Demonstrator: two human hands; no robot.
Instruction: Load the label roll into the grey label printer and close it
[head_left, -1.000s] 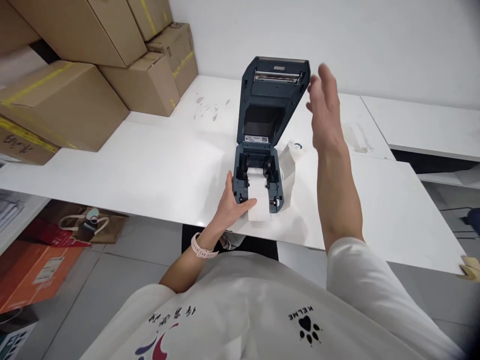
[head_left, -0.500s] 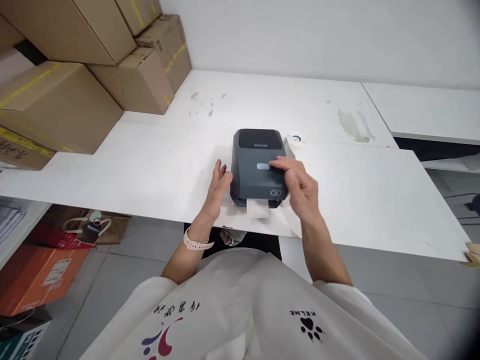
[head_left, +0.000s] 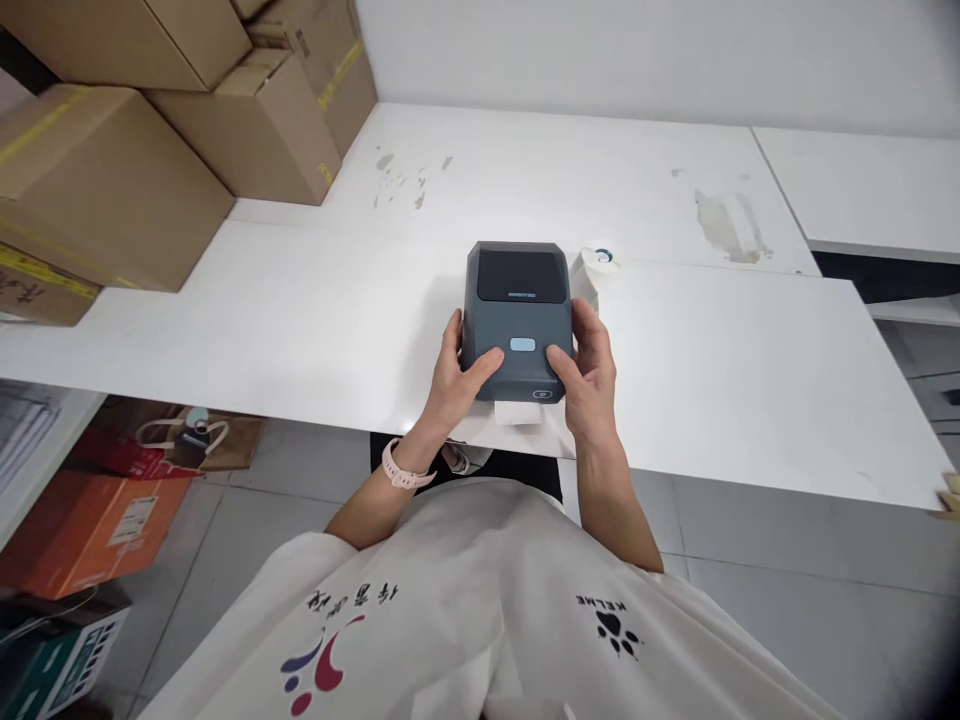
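Observation:
A dark grey label printer (head_left: 517,325) sits on the white table in front of me, with a pale button on its lid. White label paper (head_left: 517,412) sticks out of its front edge. My left hand (head_left: 454,378) grips the printer's left side, thumb resting on top. On the opposite side my right hand (head_left: 591,375) holds it the same way, its thumb on the lid right of the button. Fingers under or behind the casing are partly hidden. Just behind the right side stands a roll of white labels (head_left: 598,262).
Stacked cardboard boxes (head_left: 127,185) occupy the table's left end against the wall. The white table (head_left: 742,390) has worn patches and a front edge close to my body. Below left are an orange box (head_left: 97,530) and a paper bag (head_left: 236,440) on the floor.
My right hand has moved off the button area to the printer's right side. My left hand has closed on the left side, its thumb now on the lid. The camera view has shifted slightly.

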